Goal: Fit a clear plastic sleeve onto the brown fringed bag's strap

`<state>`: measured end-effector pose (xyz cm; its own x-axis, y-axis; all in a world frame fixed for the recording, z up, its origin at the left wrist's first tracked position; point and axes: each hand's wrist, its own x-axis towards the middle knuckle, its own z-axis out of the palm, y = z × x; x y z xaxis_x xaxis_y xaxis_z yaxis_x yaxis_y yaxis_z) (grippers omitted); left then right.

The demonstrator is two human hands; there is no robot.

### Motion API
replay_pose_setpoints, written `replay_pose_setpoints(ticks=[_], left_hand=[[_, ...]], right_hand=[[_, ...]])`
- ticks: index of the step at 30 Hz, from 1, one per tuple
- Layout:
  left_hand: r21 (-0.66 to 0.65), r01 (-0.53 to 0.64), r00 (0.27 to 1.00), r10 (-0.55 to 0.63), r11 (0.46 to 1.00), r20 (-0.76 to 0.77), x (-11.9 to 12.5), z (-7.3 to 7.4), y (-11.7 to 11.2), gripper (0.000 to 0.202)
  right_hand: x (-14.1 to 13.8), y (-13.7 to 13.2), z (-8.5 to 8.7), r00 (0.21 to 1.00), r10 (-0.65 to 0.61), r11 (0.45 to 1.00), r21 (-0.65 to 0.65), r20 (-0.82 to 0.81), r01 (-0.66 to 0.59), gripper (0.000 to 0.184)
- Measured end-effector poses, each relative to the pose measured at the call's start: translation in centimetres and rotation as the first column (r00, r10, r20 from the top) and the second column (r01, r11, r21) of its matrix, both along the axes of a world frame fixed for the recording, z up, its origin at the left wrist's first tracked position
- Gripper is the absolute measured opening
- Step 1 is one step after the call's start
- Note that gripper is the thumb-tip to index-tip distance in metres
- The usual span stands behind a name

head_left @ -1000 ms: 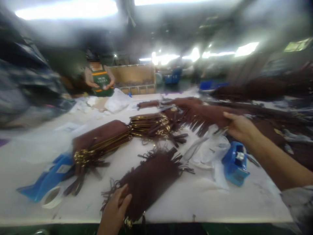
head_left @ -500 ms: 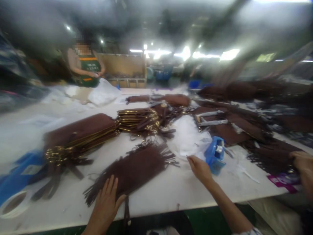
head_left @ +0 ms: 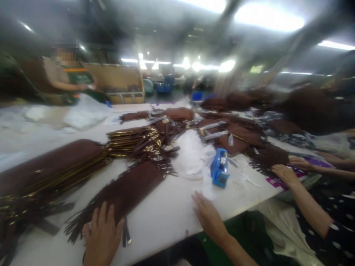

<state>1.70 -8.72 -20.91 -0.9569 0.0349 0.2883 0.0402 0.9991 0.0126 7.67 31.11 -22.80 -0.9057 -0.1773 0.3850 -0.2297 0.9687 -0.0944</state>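
A dark brown fringed bag [head_left: 130, 188] lies slantwise on the table in front of me. My left hand [head_left: 101, 232] rests at its near left end with the fingers spread. A short strap [head_left: 126, 232] sticks out beside my thumb. Over the table to the right, my right hand [head_left: 208, 216] has its fingers stretched out and slightly blurred. Its fingertips are close to a thin white sheet [head_left: 207, 183] that trails from a white heap [head_left: 187, 153]; I cannot tell whether they touch. A blue tape dispenser [head_left: 220, 168] stands just beyond that hand.
Stacked brown bags with gold edges [head_left: 55, 160] lie at left, and another pile [head_left: 130, 140] behind. More brown bags [head_left: 235, 138] cover the right side. A co-worker's hands [head_left: 287, 175] work at right. Across the table stands a person in a green apron [head_left: 80, 77].
My view has turned to the right. My right hand has drawn back from the white heap, its pinched fingers now stretched. My left hand stays at the fringed bag.
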Motion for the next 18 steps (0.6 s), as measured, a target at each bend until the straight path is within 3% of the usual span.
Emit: replay_pose_setpoints(ticks=[2, 4, 6, 9, 11, 14, 18], left_hand=[[0.081, 0.144, 0.984, -0.134, 0.986, -0.12, 1.0, 0.3, 1.7, 0.052], [0.178, 0.31, 0.941, -0.275, 0.934, -0.195, 1.9, 0.3, 4.3, 0.048], [0.261, 0.438, 0.897, -0.402, 0.86, -0.184, 2.8, 0.1, 8.0, 0.049], [0.299, 0.631, 0.766, -0.635, 0.715, -0.097, 3.6, -0.2, 14.9, 0.049], [0.319, 0.673, 0.701, -0.713, 0.668, 0.015, 3.6, -0.4, 19.4, 0.05], [0.362, 0.651, 0.677, -0.726, 0.667, 0.12, 2.4, -0.8, 24.5, 0.048], [0.35, 0.639, 0.699, -0.707, 0.685, 0.106, 0.0, -1.9, 27.4, 0.04]], right_hand=[[-0.3, 1.8, 0.4, 0.993, -0.1, 0.993, -0.067, -0.07, 0.095, 0.042], [-0.6, 3.5, 0.0, 0.976, -0.191, 0.979, -0.091, -0.102, 0.182, 0.041], [-1.0, 4.8, -1.0, 0.975, -0.209, 0.977, -0.062, -0.078, 0.205, 0.042], [-1.5, 5.6, -2.4, 0.98, -0.197, 0.98, 0.009, -0.011, 0.197, 0.039], [-1.9, 5.8, -2.5, 0.978, -0.208, 0.978, 0.036, 0.014, 0.208, 0.035], [-2.9, 6.2, -2.0, 0.97, -0.244, 0.969, 0.039, 0.015, 0.243, 0.033], [-4.7, 6.6, -1.4, 0.96, -0.281, 0.959, 0.022, 0.005, 0.281, 0.032]])
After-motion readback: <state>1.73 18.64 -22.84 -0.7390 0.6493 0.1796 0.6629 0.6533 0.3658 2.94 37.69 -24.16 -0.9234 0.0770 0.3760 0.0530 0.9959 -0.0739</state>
